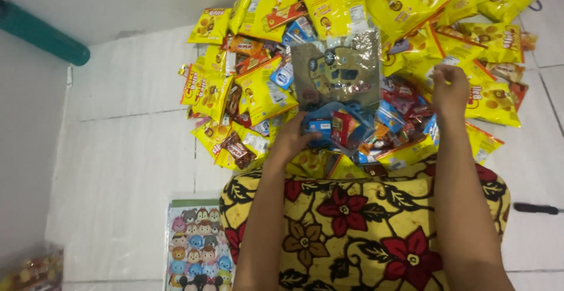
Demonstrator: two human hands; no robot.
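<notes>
Holding a clear plastic bag (336,71) upright over the snack heap, bottom end stuffed with small blue and red packets (332,128), upper part see-through and slack with glare on it. Left hand (292,140) curled around the filled bottom edge of the bag, fingers clenched on the film and the packets inside, thumb hidden behind. Right hand (450,88) closed into a loose fist over the heap to the right of the bag, apart from it; knuckles toward the camera, cannot tell whether anything is pinched inside. Sitting on pale floor tiles (129,150), lap covered by yellow cloth with red flowers (364,226), heap of yellow snack pouches (411,9) plus smaller brown, red and blue wrappers spread just beyond the knees. Judging the bag as light, soft and floppy: thin film, no stiffness of its own, likely slippery and crinkly, top half apt to fold over if not supported. Contents loose, so weight sits low and shifts; best taken low at the filled end as now, or pinched at both upper corners near the mouth to keep it open. Pouches in the heap look air-puffed and light, crushable if squeezed hard, easiest lifted by a sealed edge. Also lying nearby: cartoon-print sheet (198,244) on the floor at left of the lap, green pole (41,32) at far left, dark pen-like tool (536,209) at right.
</notes>
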